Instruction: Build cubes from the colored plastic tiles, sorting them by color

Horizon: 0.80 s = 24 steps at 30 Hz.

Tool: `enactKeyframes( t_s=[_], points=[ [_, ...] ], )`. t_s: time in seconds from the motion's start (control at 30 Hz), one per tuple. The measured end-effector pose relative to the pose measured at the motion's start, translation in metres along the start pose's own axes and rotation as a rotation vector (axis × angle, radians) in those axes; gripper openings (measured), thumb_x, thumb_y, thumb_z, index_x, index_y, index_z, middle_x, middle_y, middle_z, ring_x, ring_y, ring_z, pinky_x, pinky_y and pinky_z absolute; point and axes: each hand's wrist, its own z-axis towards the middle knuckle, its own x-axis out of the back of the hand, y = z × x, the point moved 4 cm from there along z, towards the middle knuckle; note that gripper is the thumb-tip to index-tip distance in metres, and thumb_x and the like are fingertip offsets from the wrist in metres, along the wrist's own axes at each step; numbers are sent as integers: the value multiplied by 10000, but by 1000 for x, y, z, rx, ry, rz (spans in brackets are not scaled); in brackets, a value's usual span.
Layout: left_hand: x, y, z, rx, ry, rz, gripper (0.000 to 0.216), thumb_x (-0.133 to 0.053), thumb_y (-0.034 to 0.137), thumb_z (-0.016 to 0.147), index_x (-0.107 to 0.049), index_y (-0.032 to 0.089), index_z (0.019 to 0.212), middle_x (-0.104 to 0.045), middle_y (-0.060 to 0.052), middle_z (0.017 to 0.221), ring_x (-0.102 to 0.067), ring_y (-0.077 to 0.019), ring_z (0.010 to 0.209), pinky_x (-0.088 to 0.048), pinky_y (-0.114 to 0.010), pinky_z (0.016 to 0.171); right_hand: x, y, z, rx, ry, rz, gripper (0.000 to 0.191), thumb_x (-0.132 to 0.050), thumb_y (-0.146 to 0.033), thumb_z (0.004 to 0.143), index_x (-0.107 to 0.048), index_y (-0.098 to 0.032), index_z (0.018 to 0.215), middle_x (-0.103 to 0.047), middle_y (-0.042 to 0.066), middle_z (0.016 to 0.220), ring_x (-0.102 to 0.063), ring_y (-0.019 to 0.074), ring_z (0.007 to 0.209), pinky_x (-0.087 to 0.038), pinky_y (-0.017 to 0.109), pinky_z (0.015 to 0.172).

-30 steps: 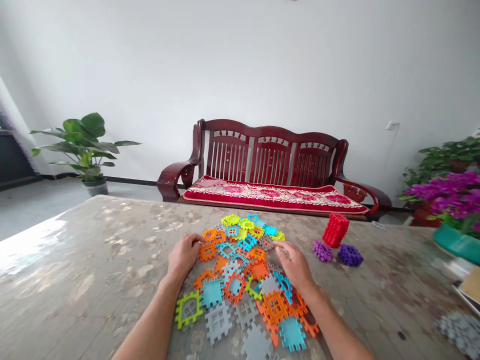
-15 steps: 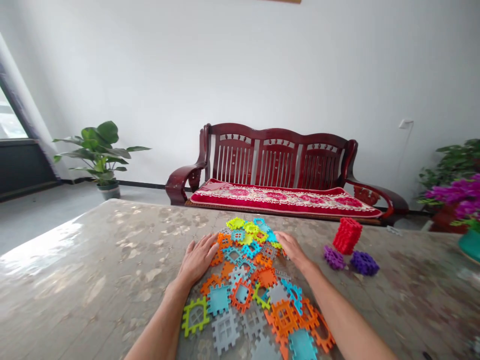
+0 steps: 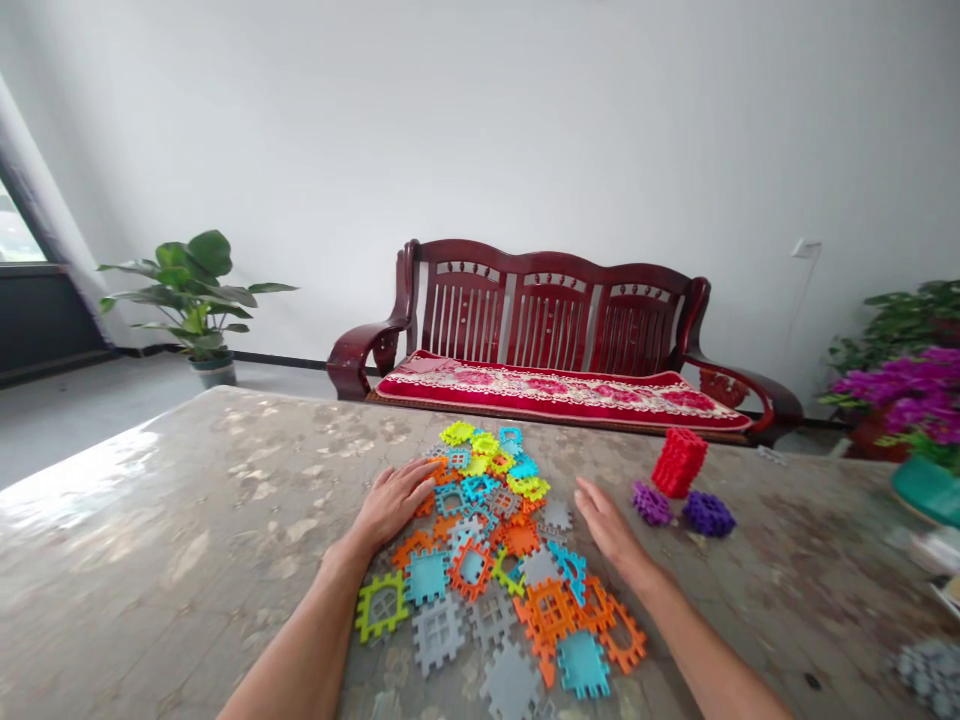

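Note:
Spread over the middle of the table is a loose heap of interlocking plastic building tiles in orange, blue, grey and yellow-green, with notched edges; some have window cut-outs. My left hand lies flat at the heap's left side, its fingers stretched out and touching the orange tiles there. Over on the right, my right hand rests beside the heap, fingers extended and apart from the tiles, holding nothing. Close to it a grey tile lies at the heap's edge.
Right of my right hand stand a red stack of tiles, a light purple stack and a dark purple stack. A teal flowerpot and grey pieces are farther right. Behind the table is a wooden bench.
My right hand has moved off the heap to the right, uncovering the grey tile. My left hand stays at the left side. The view has shifted slightly.

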Motion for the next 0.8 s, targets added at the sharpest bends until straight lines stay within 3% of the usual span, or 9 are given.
enactKeyframes(
  t_s=[0.17, 0.3, 0.43, 0.53, 0.67, 0.8],
  points=[
    [-1, -1, 0, -24, -7, -23, 517, -245, 547, 952, -496, 371, 1368, -489, 14, 1464, -400, -212, 1364, -202, -461, 1143, -28, -11, -20, 113, -172, 57, 613, -517, -629, 819, -566, -255, 1302, -518, 75, 1413, -433, 259, 1333, -303, 457, 1134],
    [0, -1, -1, -22, -1, -13, 510, -269, 549, 946, -501, 371, 1365, -488, 6, 1466, -415, -222, 1353, -208, -465, 1140, -21, -40, -43, 252, -207, -104, 699, -515, -662, 816, -512, -222, 1360, -429, 118, 1476, -354, 292, 1382, -268, 501, 1146],
    [0, 0, -1, -22, 16, 6, 494, -299, 530, 943, -504, 372, 1363, -508, 3, 1449, -432, -223, 1341, -218, -456, 1140, -7, -70, -98, 503, -293, -340, 832, -525, -725, 781, -368, -272, 1460, -309, 104, 1547, -267, 326, 1422, -266, 528, 1143],
    [1, 1, 0, -19, 21, 20, 494, -329, 517, 934, -510, 351, 1362, -513, -6, 1445, -436, -226, 1339, -224, -451, 1140, -15, -83, -147, 767, -397, -511, 986, -552, -787, 702, -287, -265, 1496, -272, 114, 1562, -264, 359, 1417, -284, 538, 1132],
    [1, 1, 0, -14, 13, 17, 498, -323, 506, 937, -512, 333, 1364, -504, -16, 1453, -440, -224, 1334, -227, -452, 1139, -32, -83, -180, 1045, -395, -648, 709, -542, -580, 859, -322, -297, 1471, -343, 70, 1537, -266, 311, 1423, -264, 508, 1151],
    [0, 2, 0, -24, 22, 25, 495, -314, 509, 939, -504, 351, 1369, -507, -3, 1450, -445, -223, 1329, -231, -449, 1135, -35, -79, -163, 978, -433, -734, 707, -549, -597, 836, -379, -269, 1439, -321, 70, 1547, -237, 313, 1430, -199, 557, 1164]
  ],
)
